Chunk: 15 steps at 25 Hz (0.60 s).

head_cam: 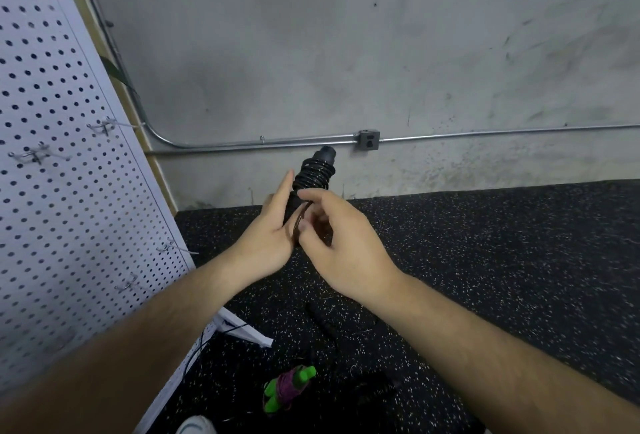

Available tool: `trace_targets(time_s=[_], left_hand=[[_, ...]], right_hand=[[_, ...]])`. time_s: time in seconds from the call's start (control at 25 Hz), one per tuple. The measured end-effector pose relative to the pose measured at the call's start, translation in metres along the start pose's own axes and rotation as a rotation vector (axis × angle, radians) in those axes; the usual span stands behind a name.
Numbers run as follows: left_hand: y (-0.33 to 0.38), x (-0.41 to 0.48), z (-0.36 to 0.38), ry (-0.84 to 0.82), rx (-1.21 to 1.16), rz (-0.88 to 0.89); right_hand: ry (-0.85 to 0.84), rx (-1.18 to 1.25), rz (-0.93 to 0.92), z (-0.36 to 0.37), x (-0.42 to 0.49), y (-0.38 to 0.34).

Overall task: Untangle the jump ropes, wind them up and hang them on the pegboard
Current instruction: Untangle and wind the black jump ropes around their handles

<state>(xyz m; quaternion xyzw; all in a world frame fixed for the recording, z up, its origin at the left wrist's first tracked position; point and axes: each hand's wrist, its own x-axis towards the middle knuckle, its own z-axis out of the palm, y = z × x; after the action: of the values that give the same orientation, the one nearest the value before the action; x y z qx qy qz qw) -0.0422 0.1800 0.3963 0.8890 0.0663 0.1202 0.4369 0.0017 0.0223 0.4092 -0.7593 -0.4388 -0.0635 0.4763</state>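
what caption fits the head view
Left hand holds a half-wound black rope; right hand pinches its cord, beside the pegboard.

Left hand point(273, 234) holds black jump rope point(313, 174) — right hand point(346, 250) pinches cord point(297, 226).

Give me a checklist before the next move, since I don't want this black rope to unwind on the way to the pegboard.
1. Coils on the black jump rope sit close together: ok.
2. Left grip holds the handles: ok.
3. Last cord loop secured: not ok, the right grip only pinches it.
4. No loose tail left: cannot tell, the hands hide it.
5. Free pegboard hook in sight: ok.
6. Green-handled rope hung: not ok, it lies on the floor.
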Motion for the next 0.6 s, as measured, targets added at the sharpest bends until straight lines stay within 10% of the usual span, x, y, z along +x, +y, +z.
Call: trace_targets(time_s=[0.28,0.6], left_hand=[[0.015,0.004,0.009,0.149,-0.458,-0.098],[0.015,0.002,0.006,0.09,-0.732,-0.116]], right_hand=[[-0.323,-0.217,-0.173,-0.01,0.006,0.016],[0.03,-0.339,-0.394,-0.016,0.025,0.036]])
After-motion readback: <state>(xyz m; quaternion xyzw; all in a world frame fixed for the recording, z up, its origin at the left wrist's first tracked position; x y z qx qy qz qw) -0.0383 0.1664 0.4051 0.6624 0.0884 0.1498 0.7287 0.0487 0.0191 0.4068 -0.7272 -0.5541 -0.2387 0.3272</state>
